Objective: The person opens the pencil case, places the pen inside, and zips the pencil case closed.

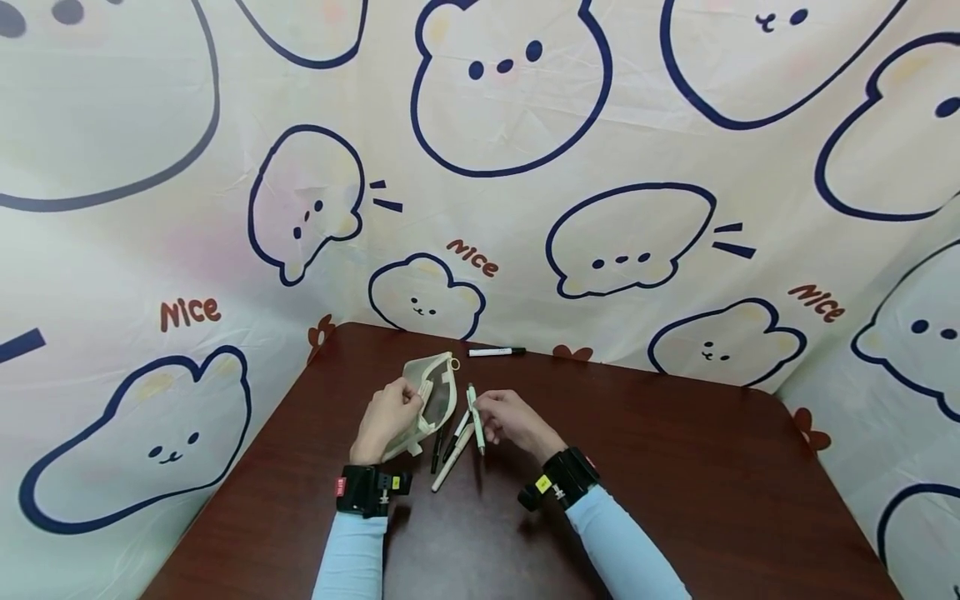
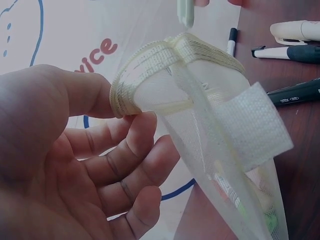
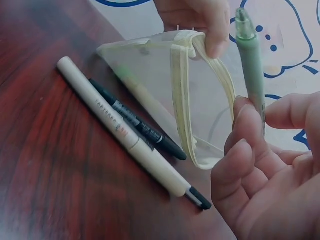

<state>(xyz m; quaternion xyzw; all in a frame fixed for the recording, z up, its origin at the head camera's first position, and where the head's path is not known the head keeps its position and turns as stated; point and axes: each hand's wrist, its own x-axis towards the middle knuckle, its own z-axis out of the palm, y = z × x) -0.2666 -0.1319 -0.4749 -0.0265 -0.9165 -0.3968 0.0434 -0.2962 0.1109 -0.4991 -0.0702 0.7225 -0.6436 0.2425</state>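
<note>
The work looks partway: something green [image 2: 272, 220] shows through the wall of the mesh pouch [image 3: 180, 100], while a cream pen [image 3: 120, 130], a black pen [image 1: 437, 454] and a black-tipped pen [image 3: 200, 198] lie on the table [image 1: 637, 467] just right of the pouch, and a marker [image 1: 495, 352] lies beyond it. The pouch gapes open, its rim pinched between the left hand's [image 1: 386, 421] thumb and fingers. The right hand's [image 1: 517, 421] fingers pinch a green pen [image 3: 250, 60] outside the pouch, near its opening. How many items are inside, I cannot tell.
</note>
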